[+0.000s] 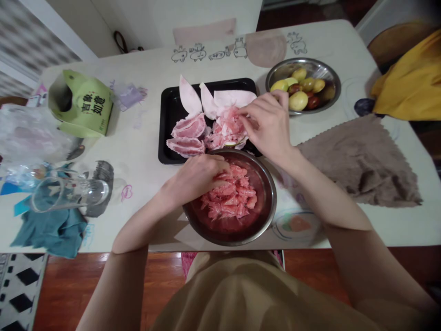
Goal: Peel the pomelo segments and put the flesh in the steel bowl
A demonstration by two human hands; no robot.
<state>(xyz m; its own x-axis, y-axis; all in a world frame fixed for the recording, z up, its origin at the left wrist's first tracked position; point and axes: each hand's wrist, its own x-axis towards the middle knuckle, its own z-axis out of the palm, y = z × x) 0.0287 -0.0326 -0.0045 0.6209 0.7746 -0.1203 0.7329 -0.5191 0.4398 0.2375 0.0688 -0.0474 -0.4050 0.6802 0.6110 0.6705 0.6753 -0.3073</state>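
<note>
Pink pomelo flesh lies in loose pieces in a steel bowl at the table's front edge. My left hand reaches over the bowl's left rim, fingers curled down onto the flesh; its fingertips are partly hidden. Behind the bowl, a black tray holds white rind pieces, empty-looking pomelo segment skins and a heap of pinkish pomelo membrane. At the heap's right side is my right hand, fingers bent and closed on some membrane.
A steel bowl of small yellow-green and brown fruits stands at the back right. Beside it lies a brown cloth. On the left are a green paper box, a glass lying on its side, a teal cloth and clear plastic bags.
</note>
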